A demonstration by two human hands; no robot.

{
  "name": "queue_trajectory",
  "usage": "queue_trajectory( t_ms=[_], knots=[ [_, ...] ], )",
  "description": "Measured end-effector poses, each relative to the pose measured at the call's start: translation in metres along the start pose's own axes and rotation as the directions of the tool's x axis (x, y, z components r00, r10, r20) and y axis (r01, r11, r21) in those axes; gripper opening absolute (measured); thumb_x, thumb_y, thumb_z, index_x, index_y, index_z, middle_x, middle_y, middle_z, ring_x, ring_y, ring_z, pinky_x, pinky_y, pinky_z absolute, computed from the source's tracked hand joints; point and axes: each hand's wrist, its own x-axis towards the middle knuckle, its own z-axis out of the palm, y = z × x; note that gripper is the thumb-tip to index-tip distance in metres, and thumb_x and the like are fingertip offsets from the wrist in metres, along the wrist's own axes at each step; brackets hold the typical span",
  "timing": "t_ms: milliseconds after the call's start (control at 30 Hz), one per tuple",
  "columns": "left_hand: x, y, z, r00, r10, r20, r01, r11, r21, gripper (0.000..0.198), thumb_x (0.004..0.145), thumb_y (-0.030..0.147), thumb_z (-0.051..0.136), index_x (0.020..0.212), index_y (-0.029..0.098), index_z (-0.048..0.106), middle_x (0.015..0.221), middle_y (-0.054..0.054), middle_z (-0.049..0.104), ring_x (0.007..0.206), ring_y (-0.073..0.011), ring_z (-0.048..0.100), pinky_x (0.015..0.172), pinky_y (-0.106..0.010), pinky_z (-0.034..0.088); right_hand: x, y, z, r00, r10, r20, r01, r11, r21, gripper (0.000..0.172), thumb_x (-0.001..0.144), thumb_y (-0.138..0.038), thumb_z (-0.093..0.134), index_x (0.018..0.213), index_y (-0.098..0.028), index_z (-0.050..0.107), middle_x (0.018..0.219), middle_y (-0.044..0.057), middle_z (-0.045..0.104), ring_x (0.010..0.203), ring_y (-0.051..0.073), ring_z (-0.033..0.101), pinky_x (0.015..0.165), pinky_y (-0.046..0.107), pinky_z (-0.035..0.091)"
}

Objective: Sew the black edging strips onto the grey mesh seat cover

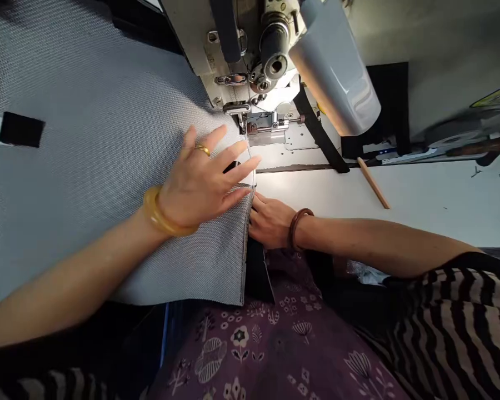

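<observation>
A large grey mesh fabric panel (108, 166) lies across the left of the view, with its edge running under the presser foot (242, 118) of an industrial sewing machine (241, 61). My left hand (204, 175) lies flat on the panel near the needle area, fingers spread, wearing a gold ring and an amber bangle. My right hand (270, 222) rests on the white table by the panel's edge. Its fingertips are hidden at that edge, beside a black fabric layer (256, 272) below it.
A small black patch (20, 129) sits on the panel's far left. A grey machine lamp (333, 66) hangs at top right, and a black strap (320, 130) crosses the needle plate. A wooden stick (373, 183) lies on the white table (425, 200). A purple floral apron (241, 350) covers the lap.
</observation>
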Motion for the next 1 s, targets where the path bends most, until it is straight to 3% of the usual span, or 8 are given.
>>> queue_trajectory(
  t_ms=[167,400,600,700,833,900,1000],
  knots=[
    [0.012,-0.008,0.022,0.99,-0.027,0.142,0.037,0.997,-0.073,0.043,0.095,0.036,0.036,0.124,0.016,0.061,0.119,-0.01,0.065,0.111,-0.027,0.057,0.099,-0.041,0.041,0.0,-0.002,0.002,0.997,0.016,-0.076,-0.016,1.0,0.002,0.032,0.092,-0.016,0.04,0.1,-0.007,0.069,0.098,0.02,0.068,0.099,0.028,0.06,0.089,0.052,0.048],
    [0.012,-0.01,0.024,0.978,-0.146,0.148,0.178,0.957,-0.228,0.045,0.09,0.031,0.032,0.12,0.021,0.064,0.123,-0.004,0.067,0.114,-0.0206,0.058,0.103,-0.033,0.039,0.001,-0.005,0.003,0.998,0.044,-0.048,-0.043,0.999,0.016,0.033,0.092,-0.018,0.042,0.111,-0.01,0.067,0.104,0.016,0.068,0.109,0.03,0.058,0.099,0.054,0.046],
    [0.011,-0.009,0.029,0.99,-0.057,0.131,0.072,0.991,-0.114,0.043,0.079,0.027,0.041,0.113,0.02,0.067,0.115,-0.007,0.068,0.11,-0.0259,0.057,0.097,-0.039,0.041,-0.001,-0.005,0.007,0.995,-0.021,-0.094,0.026,0.998,0.052,0.031,0.092,-0.014,0.041,0.106,-0.008,0.067,0.1,0.018,0.068,0.104,0.027,0.059,0.096,0.053,0.046],
    [0.007,-0.005,0.033,0.993,-0.092,0.076,0.097,0.993,-0.069,0.043,0.079,0.03,0.043,0.115,0.022,0.066,0.116,-0.006,0.068,0.111,-0.0287,0.055,0.094,-0.041,0.042,-0.002,-0.007,0.004,0.997,-0.075,-0.03,0.077,0.996,0.048,0.028,0.092,-0.018,0.043,0.106,-0.011,0.066,0.1,0.015,0.068,0.102,0.027,0.059,0.096,0.051,0.045],
    [0.006,-0.004,0.037,0.99,-0.136,0.03,0.138,0.98,-0.14,0.041,0.084,0.034,0.041,0.116,0.023,0.065,0.115,-0.003,0.067,0.109,-0.0239,0.057,0.099,-0.036,0.041,0.0,-0.01,-0.001,0.995,-0.076,0.057,0.076,0.997,0.015,0.025,0.092,-0.024,0.048,0.109,-0.019,0.065,0.106,0.01,0.066,0.106,0.027,0.055,0.096,0.049,0.042],
    [0.007,-0.009,0.038,0.995,-0.094,0.034,0.098,0.986,-0.137,0.039,0.083,0.029,0.042,0.111,0.021,0.066,0.113,-0.004,0.067,0.107,-0.0226,0.058,0.1,-0.036,0.041,0.001,-0.01,-0.001,0.995,-0.073,0.07,0.073,0.997,0.013,0.023,0.091,-0.023,0.049,0.107,-0.019,0.065,0.101,0.008,0.066,0.103,0.025,0.054,0.093,0.046,0.043],
    [0.008,-0.019,0.038,0.997,0.06,0.038,-0.056,0.993,-0.103,0.036,0.078,0.021,0.042,0.105,0.018,0.067,0.107,-0.005,0.068,0.1,-0.0222,0.06,0.096,-0.036,0.044,0.001,-0.008,0.001,0.997,-0.071,0.004,0.071,0.997,-0.012,0.023,0.094,-0.02,0.044,0.103,-0.016,0.065,0.095,0.009,0.065,0.094,0.022,0.054,0.084,0.039,0.044]
  ],
)
